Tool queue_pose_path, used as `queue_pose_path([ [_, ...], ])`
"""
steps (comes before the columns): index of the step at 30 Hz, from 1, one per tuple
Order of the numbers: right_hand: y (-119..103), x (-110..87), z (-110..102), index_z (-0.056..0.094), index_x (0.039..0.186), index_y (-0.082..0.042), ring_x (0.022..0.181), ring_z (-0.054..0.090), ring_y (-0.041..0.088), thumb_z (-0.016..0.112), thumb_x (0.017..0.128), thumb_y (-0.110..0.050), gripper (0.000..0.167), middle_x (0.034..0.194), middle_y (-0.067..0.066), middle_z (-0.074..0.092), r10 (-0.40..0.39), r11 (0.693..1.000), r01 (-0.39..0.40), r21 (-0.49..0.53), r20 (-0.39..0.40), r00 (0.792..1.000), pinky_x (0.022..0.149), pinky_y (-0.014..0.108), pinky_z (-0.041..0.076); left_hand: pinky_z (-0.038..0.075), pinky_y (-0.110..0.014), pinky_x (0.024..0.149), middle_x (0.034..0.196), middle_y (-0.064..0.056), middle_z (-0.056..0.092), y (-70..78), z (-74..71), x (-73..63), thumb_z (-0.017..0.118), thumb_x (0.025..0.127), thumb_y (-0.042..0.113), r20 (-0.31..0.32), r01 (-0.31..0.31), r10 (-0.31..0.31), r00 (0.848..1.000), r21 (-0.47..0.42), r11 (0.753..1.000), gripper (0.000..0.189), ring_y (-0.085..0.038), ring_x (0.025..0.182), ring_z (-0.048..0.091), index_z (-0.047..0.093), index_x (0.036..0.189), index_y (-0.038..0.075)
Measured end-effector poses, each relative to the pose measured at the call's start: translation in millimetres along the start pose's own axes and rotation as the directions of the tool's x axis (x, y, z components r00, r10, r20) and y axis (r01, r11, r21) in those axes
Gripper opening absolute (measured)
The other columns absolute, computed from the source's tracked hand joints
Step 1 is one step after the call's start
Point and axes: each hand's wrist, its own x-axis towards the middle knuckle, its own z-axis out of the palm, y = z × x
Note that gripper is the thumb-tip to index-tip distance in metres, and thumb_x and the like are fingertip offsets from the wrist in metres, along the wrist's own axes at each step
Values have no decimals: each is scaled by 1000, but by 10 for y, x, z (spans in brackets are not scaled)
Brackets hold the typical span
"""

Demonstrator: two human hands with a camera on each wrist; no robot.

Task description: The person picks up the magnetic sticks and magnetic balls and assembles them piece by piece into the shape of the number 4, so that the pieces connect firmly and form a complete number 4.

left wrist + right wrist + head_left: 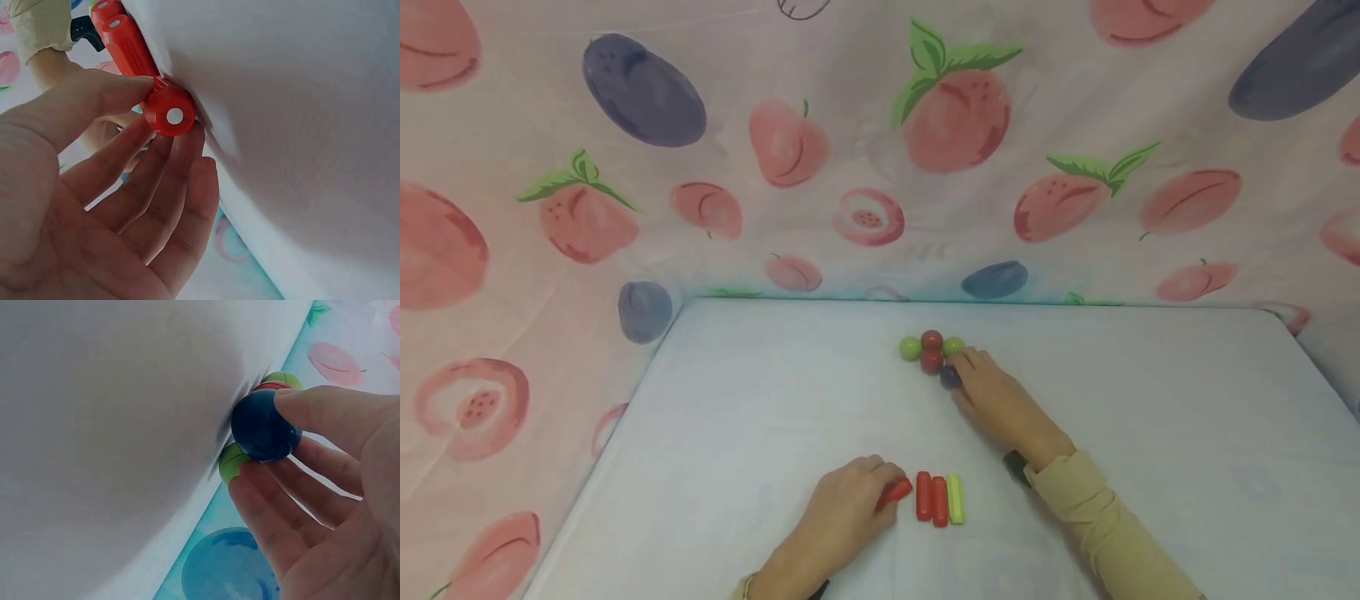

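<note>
My left hand (pixel 848 508) pinches a short red ribbed stick (pixel 170 111) with a white dot on its end, close to the tabletop. To its right lie two more red sticks (pixel 923 497) and a yellow-green stick (pixel 956 500), side by side. Farther back, my right hand (pixel 1000 407) holds a dark blue ball (pixel 262 426) between thumb and fingers. That ball is beside a cluster of two red balls (pixel 932 361) with a green ball (pixel 910 348) on the left and another green ball (pixel 953 345) on the right, partly behind my fingers.
Everything lies on a white-covered table (pixel 760 400). A fruit-patterned cloth (pixel 865 150) hangs along the back and left edges. Dark bands (pixel 1017 468) show at the wrists, below beige sleeves (pixel 1105 517).
</note>
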Motion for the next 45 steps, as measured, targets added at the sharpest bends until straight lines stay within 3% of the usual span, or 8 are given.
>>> queue_pose_path([
  [15,12,-41,-32,53,122,-2,101,57,24,69,93,-13,35,108,9,57,38,999,-39,2,58,998,93,40,54,51,-18,65,80,8,63,-31,-34,81,82,81,16,-36,-42,44,998,34,999,27,-3,68,50,73,107,16],
  [21,-6,-79,-53,54,121,-3,102,58,23,69,93,-14,34,110,9,58,69,997,-70,15,76,995,94,40,54,51,-19,66,81,7,64,-49,-82,137,82,80,17,-71,-51,55,996,47,998,30,-4,69,51,72,108,16],
  [30,-12,-124,-110,56,119,-3,103,58,22,70,92,-13,32,112,9,59,46,999,-45,-10,45,998,95,38,54,54,-20,69,86,4,68,-55,-95,252,80,82,15,-140,-89,105,985,115,989,29,-7,73,56,72,110,16],
  [45,-62,-229,-204,56,118,-5,102,59,19,73,90,-14,34,111,6,60,66,998,-67,11,57,996,95,37,54,55,-21,73,90,4,69,-22,-148,430,81,82,16,-182,-153,175,968,131,980,32,-8,78,59,70,111,18],
])
